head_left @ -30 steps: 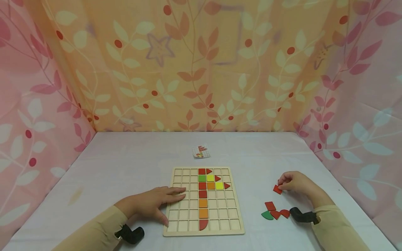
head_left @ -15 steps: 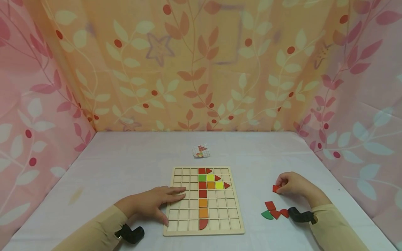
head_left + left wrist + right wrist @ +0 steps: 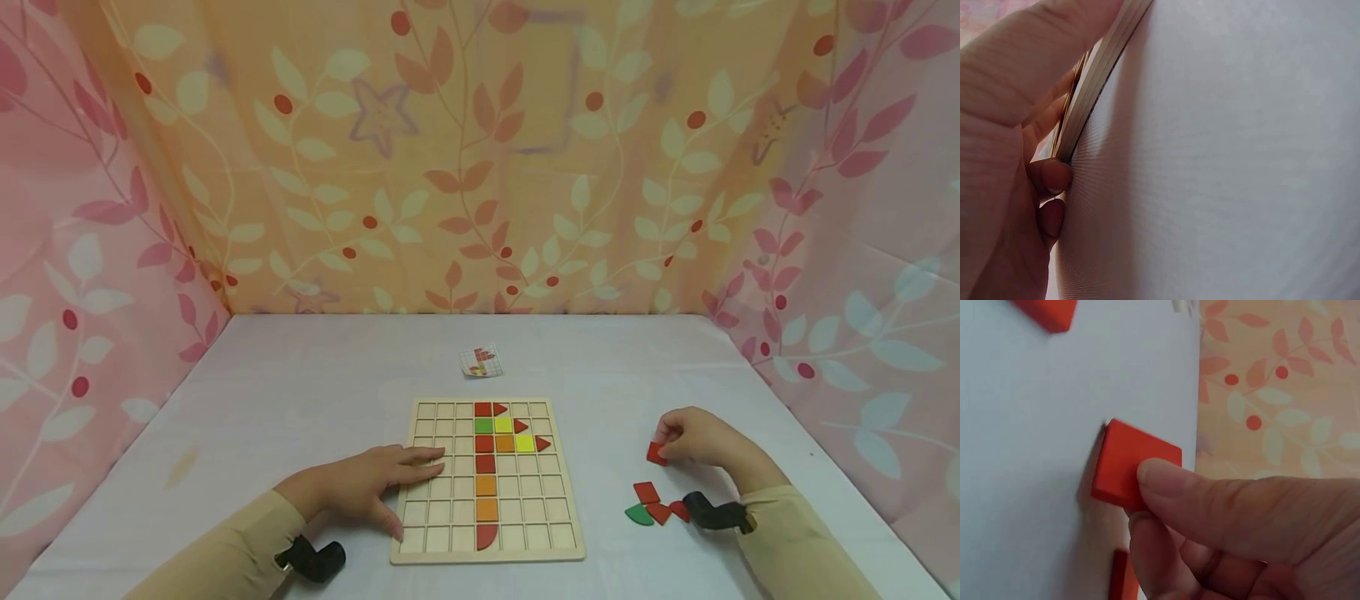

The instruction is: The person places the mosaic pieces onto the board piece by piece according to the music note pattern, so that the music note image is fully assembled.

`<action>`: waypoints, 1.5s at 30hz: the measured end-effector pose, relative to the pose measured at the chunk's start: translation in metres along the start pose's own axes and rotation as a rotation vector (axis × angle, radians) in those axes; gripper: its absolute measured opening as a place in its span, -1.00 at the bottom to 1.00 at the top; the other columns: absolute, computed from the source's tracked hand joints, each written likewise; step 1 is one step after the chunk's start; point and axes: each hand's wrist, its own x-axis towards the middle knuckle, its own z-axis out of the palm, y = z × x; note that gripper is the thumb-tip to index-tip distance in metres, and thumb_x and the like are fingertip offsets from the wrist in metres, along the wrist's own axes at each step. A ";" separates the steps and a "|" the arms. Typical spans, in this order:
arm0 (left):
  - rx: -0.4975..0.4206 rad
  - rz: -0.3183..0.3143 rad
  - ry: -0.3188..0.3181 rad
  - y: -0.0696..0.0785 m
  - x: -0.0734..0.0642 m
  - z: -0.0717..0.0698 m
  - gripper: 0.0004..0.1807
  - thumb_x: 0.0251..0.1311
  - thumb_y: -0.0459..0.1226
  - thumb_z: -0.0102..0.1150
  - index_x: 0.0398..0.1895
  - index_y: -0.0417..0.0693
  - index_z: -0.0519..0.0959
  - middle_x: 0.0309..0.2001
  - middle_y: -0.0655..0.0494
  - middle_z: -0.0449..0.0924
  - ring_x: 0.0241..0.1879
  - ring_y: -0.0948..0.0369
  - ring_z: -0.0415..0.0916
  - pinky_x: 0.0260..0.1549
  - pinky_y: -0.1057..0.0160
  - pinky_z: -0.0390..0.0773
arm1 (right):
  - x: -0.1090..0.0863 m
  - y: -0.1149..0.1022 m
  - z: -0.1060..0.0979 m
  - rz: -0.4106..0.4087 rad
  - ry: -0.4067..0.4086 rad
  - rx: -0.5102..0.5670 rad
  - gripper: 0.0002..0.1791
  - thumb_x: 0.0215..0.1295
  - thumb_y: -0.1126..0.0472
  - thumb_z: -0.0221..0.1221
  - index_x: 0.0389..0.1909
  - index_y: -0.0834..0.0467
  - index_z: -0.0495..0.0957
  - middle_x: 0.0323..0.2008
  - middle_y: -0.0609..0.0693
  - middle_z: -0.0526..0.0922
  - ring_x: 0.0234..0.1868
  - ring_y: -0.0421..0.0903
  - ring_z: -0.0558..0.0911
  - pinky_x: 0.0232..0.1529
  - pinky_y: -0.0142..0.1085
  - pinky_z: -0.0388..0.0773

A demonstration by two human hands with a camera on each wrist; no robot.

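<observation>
My right hand [image 3: 708,442] pinches a red square tile [image 3: 1125,465] between thumb and fingers, right of the board. In the right wrist view, the edge of a second red piece [image 3: 1122,578] shows beside the lower fingers. My left hand [image 3: 360,482] rests at the left side of the wooden grid board [image 3: 525,557], two fingers stretched over its squares. Its thumb lies at the near left edge; in the left wrist view, two curled fingertips [image 3: 1057,175] sit by the board's side. Red, green, yellow and orange tiles stand in the grid as a column with rows branching right.
Near the right wrist lie loose pieces: a red tile [image 3: 647,492], a green quarter-round [image 3: 639,515] and other red pieces [image 3: 658,512]. A small pattern card [image 3: 481,361] lies beyond the board. Printed cloth [image 3: 465,167] encloses the white table [image 3: 300,358] at back and sides.
My right hand has shifted slightly left with the red tile, which has turned a little in its fingers. My left hand and the board have stayed in place.
</observation>
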 end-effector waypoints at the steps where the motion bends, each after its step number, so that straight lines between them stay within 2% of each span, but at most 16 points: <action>1: -0.001 -0.001 0.000 0.000 0.000 0.000 -0.02 -0.16 0.31 0.11 0.40 0.36 0.02 0.42 0.35 -0.13 0.38 0.12 -0.10 0.19 -0.13 0.06 | 0.001 -0.002 0.000 0.001 -0.005 0.010 -0.92 0.01 0.33 0.27 -0.48 0.17 0.54 -0.58 -0.01 0.49 -0.49 -0.08 0.41 -0.47 -0.27 0.39; 9: -0.007 -0.006 -0.001 0.002 0.000 -0.001 -0.03 -0.16 0.30 0.11 0.40 0.35 0.03 0.42 0.34 -0.12 0.38 0.12 -0.10 0.19 -0.13 0.05 | 0.008 -0.042 0.006 -0.097 -0.006 0.042 -0.97 0.11 0.30 0.21 -0.43 0.18 0.55 -0.51 -0.01 0.54 -0.45 -0.05 0.44 -0.46 -0.26 0.43; 15: -0.021 -0.001 -0.001 0.003 0.000 -0.001 -0.03 -0.15 0.29 0.12 0.40 0.34 0.04 0.43 0.30 -0.11 0.38 0.10 -0.10 0.19 -0.15 0.04 | 0.016 -0.075 0.019 -0.183 -0.012 0.070 -0.95 0.12 0.32 0.21 -0.48 0.14 0.54 -0.52 -0.04 0.57 -0.44 -0.04 0.46 -0.44 -0.25 0.44; 18: -0.026 -0.006 -0.006 0.003 0.000 -0.001 -0.03 -0.16 0.29 0.12 0.39 0.35 0.04 0.43 0.31 -0.12 0.38 0.10 -0.11 0.20 -0.15 0.04 | 0.017 -0.092 0.028 -0.200 -0.025 0.062 -0.93 0.12 0.29 0.21 -0.50 0.09 0.55 -0.52 -0.07 0.57 -0.44 -0.07 0.45 -0.44 -0.26 0.40; 23: -0.020 -0.008 -0.012 0.004 -0.001 -0.003 -0.03 -0.16 0.29 0.12 0.40 0.33 0.03 0.43 0.33 -0.12 0.38 0.10 -0.11 0.20 -0.14 0.03 | 0.017 -0.117 0.047 -0.250 -0.074 0.045 -0.90 0.11 0.25 0.24 -0.54 0.04 0.56 -0.56 -0.09 0.53 -0.44 -0.10 0.42 -0.43 -0.27 0.34; 27: 0.000 0.017 -0.005 0.004 -0.002 -0.005 -0.02 -0.15 0.29 0.11 0.40 0.26 0.05 0.43 0.28 -0.11 0.38 0.09 -0.11 0.19 -0.13 0.05 | 0.017 -0.135 0.064 -0.321 -0.118 0.050 -0.90 0.11 0.24 0.24 -0.54 0.04 0.55 -0.58 -0.10 0.50 -0.44 -0.13 0.43 -0.44 -0.30 0.37; 31: -0.001 0.014 -0.007 0.005 -0.001 -0.005 -0.03 -0.14 0.29 0.09 0.40 0.27 0.05 0.43 0.28 -0.11 0.38 0.09 -0.10 0.19 -0.14 0.05 | 0.016 -0.149 0.079 -0.390 -0.169 0.077 -0.89 0.13 0.27 0.23 -0.54 0.06 0.53 -0.58 -0.11 0.51 -0.48 -0.15 0.46 -0.46 -0.30 0.41; 38: -0.007 0.013 -0.007 0.007 -0.002 -0.007 -0.04 -0.13 0.29 0.10 0.40 0.27 0.06 0.42 0.27 -0.09 0.37 0.09 -0.09 0.19 -0.14 0.06 | 0.012 -0.172 0.103 -0.514 -0.203 0.022 -0.86 0.11 0.26 0.25 -0.55 0.02 0.51 -0.59 -0.20 0.50 -0.49 -0.24 0.46 -0.38 -0.36 0.42; 45: -0.006 0.031 -0.003 0.008 -0.003 -0.007 -0.04 -0.12 0.26 0.13 0.40 0.22 0.08 0.42 0.24 -0.07 0.37 0.09 -0.08 0.19 -0.13 0.06 | 0.006 -0.190 0.121 -0.541 -0.278 0.049 -0.87 0.09 0.30 0.26 -0.54 0.05 0.52 -0.61 -0.19 0.51 -0.53 -0.29 0.46 -0.46 -0.43 0.44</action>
